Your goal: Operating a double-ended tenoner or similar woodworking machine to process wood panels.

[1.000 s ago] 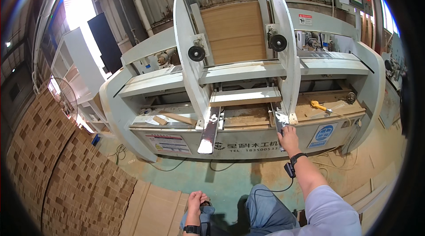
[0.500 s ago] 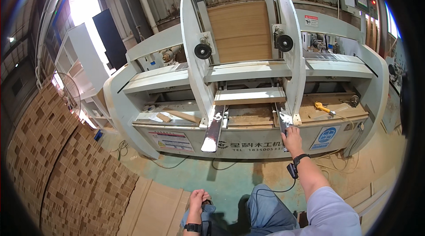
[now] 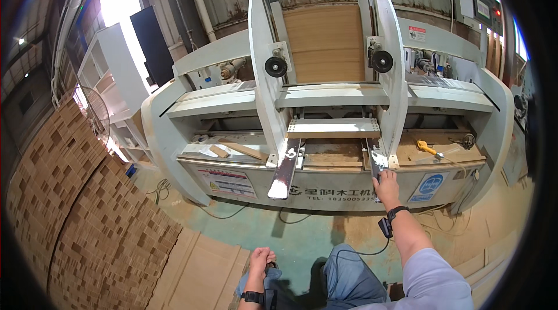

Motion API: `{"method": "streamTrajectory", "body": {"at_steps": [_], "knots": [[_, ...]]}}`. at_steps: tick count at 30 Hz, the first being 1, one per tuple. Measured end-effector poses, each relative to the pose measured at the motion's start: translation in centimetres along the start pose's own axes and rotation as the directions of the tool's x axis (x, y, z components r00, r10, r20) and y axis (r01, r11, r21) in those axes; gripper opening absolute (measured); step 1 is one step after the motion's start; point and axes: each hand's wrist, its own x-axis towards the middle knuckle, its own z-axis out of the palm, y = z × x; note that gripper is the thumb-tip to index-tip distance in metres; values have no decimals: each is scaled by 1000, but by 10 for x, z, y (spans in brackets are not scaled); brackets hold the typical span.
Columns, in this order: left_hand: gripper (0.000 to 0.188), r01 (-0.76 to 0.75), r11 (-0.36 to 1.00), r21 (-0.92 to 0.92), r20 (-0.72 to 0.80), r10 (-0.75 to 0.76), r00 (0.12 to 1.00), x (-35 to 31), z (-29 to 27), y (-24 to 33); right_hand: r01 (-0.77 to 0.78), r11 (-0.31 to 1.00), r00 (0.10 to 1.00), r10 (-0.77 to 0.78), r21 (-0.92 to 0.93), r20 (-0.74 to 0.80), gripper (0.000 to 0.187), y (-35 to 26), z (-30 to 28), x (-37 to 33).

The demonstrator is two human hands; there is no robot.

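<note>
A large white woodworking machine (image 3: 174, 141) fills the middle of the view. A long wooden board (image 3: 332, 128) lies across its bed between two upright white arms. My right hand (image 3: 386, 184) reaches up and grips the end of the right metal rail (image 3: 378, 161) at the machine's front edge. A matching left metal rail (image 3: 285, 169) juts out toward me, untouched. My left hand (image 3: 261, 261) rests low on my knee, fingers curled, holding nothing that I can make out.
Tall stacks of brown wood panels (image 3: 81, 217) stand at my left. Flat boards (image 3: 200, 269) lie on the green floor. A yellow tool (image 3: 426, 148) and wood scraps (image 3: 232, 150) sit on the machine bed. Cables trail under the machine. A control panel (image 3: 482, 7) is at upper right.
The view has shifted a little, so the machine sits more to the right and closer. My right hand stays on the right rail and my left hand stays on my knee.
</note>
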Motion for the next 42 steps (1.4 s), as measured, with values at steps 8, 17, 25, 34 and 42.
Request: {"method": "streamTrajectory", "body": {"at_steps": [8,17,25,34,42], "knots": [[17,18,1000,9,5,-18,1000,2,-1,-1,-23,999,999,22,22,38,29,2,0,0],[18,3,1000,26,10,-4,1000,1,-1,-1,-35,999,998,35,6,55,30,1,-2,0],[19,-15,1000,27,10,15,1000,0,0,-1,-39,999,998,38,20,49,30,-2,-5,0],[19,-9,999,36,6,9,1000,0,0,0,-23,1000,999,23,14,32,29,0,-2,0],[18,-7,999,32,10,7,1000,-1,0,1,-34,999,999,33,17,35,29,-2,-3,0]]}}
